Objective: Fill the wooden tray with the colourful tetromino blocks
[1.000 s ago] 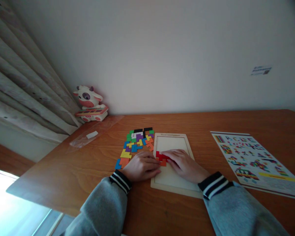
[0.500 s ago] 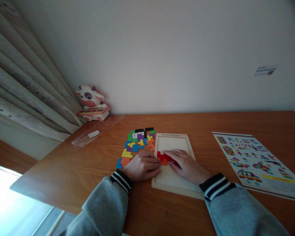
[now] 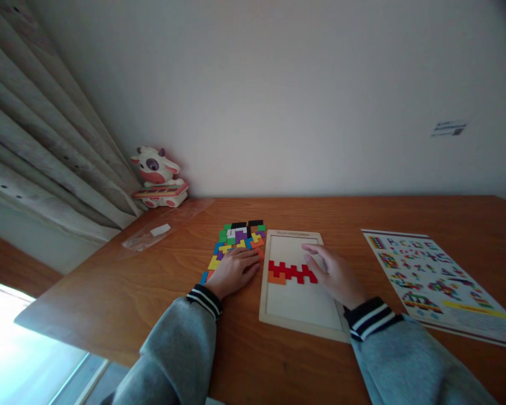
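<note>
A shallow wooden puzzle tray (image 3: 303, 330) lies on the table with a row of joined red puzzle pieces (image 3: 293, 272) across its middle. Below the row's left end sits an orange puzzle piece (image 3: 276, 278). My right hand (image 3: 335, 275) hovers over the tray's right side, thumb and fingers apart and holding nothing, partly hiding the row's right end. To the left of the tray, my left hand (image 3: 236, 271) rests over the near part of the coloured puzzle pieces (image 3: 241, 236). Its fingers are stretched out flat, their tips beside a loose orange piece (image 3: 260, 254).
A printed pattern sheet (image 3: 441, 275) lies to the right of the tray. At the far left corner stands a toy cow with a keyboard (image 3: 160, 177), and a clear plastic bag (image 3: 147, 239) lies before it. A curtain (image 3: 46, 140) hangs at left; a wall closes the back.
My left hand has moved from the tray's left edge up and left onto the loose pieces. My right hand has shifted right, off the red pieces, uncovering most of the row.
</note>
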Motion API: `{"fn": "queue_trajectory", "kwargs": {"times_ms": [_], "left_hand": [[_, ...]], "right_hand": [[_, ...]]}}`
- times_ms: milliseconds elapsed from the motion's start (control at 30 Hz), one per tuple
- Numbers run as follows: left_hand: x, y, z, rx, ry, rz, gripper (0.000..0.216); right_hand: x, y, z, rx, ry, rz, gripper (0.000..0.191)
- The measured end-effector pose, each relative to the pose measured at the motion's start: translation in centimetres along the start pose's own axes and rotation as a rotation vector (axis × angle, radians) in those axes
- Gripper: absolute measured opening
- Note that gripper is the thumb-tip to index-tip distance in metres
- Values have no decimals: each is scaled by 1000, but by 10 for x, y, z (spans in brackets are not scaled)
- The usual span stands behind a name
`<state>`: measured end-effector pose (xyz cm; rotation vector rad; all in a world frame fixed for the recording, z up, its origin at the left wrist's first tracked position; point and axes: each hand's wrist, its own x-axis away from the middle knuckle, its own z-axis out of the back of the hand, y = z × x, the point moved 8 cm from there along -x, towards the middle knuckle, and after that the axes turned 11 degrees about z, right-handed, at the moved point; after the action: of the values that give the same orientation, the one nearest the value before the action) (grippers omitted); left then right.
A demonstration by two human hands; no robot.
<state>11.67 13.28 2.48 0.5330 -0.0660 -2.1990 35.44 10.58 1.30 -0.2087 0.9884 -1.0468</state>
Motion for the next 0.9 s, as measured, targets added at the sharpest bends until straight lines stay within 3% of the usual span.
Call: {"fn": "queue_trajectory", "kwargs": {"times_ms": [233,433,533,667,800,900], "left_hand": [[2,-10,3,78,-15,119,25],[4,-12,4,169,79,119,32],[5,-7,8,243,142,72,27],[5,7,4,271,77,-18,21],[5,18,8,234,28,-69,20],[7,24,10,205,1,-114,19]], "right_hand": [[6,27,16,-123,169,-231,42],[6,28,20,-151,188,-242,42],[1,15,16,-71,79,-74,32],[2,-6,0,23,-159,184,25],[6,-10,-11,97,-305,211,42],[7,-11,-14,129,-345,212,43]]}}
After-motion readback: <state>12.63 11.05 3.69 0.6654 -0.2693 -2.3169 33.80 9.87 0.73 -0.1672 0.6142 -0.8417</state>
